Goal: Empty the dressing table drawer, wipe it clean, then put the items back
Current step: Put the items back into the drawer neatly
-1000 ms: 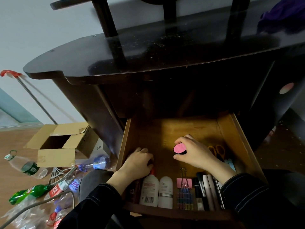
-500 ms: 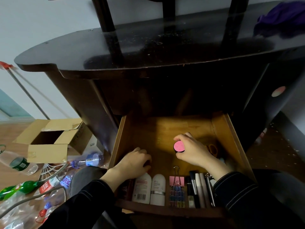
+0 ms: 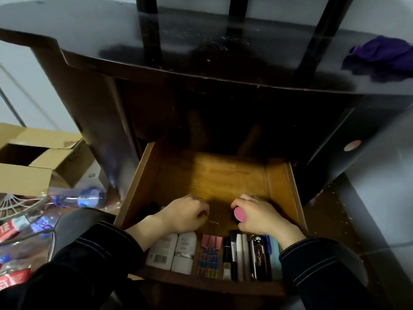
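The wooden drawer (image 3: 281,186) of the dark dressing table (image 3: 178,41) stands pulled out. My right hand (image 3: 261,215) grips a small round item with a pink top (image 3: 240,214) just behind the front row. With its fingers curled downward, my left hand (image 3: 185,214) lies over the ends of two white bottles (image 3: 172,251); anything under those fingers is hidden. Along the front lie a pink binder clip (image 3: 211,241), small coloured clips (image 3: 209,262), brushes and pens (image 3: 234,253) and a black case (image 3: 260,258). The back half of the drawer floor is bare.
A purple cloth (image 3: 380,54) lies on the tabletop at the right. On the floor to the left sit an open cardboard box (image 3: 33,162) and several plastic bottles (image 3: 89,195). A dark seat (image 3: 73,227) is beside my left arm.
Both hands have drawn toward the front of the drawer and closer together. My right hand still grips the pink-topped item. The view has tilted down and left.
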Demonstrator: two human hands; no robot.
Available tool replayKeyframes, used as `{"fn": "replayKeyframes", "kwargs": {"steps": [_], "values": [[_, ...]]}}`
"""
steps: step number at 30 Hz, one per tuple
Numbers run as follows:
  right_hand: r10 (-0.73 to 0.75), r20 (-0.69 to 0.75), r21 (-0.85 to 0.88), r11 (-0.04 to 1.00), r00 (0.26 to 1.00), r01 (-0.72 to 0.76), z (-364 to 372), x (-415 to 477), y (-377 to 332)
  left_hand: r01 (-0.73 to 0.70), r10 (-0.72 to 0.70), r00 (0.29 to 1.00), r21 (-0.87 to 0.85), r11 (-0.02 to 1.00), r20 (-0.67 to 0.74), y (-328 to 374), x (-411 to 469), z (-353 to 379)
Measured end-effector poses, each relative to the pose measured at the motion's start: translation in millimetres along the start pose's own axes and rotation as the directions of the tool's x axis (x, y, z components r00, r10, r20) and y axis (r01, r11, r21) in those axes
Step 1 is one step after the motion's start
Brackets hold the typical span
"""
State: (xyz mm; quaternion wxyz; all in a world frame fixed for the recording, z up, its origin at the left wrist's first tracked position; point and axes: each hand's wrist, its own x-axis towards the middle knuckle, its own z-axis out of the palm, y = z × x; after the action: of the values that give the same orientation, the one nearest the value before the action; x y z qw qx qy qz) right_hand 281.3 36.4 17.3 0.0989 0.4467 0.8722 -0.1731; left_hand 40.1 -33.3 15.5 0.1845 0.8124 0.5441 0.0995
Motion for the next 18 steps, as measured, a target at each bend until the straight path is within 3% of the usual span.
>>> {"fn": "replayKeyframes", "kwargs": {"steps": [8, 18], "values": [[0.015, 0.045, 0.027, 1.0, 0.999, -0.017, 0, -6, 4, 0.055, -0.054, 0.998, -0.084, 0.995, 0.017, -5, -3, -6], [0.064, -0.049, 0.046, 0.997, 0.997, -0.062, 1, -8, 14, 0.062, -0.055, 0.996, -0.091, 0.994, 0.072, -7, -3, -6]]}}
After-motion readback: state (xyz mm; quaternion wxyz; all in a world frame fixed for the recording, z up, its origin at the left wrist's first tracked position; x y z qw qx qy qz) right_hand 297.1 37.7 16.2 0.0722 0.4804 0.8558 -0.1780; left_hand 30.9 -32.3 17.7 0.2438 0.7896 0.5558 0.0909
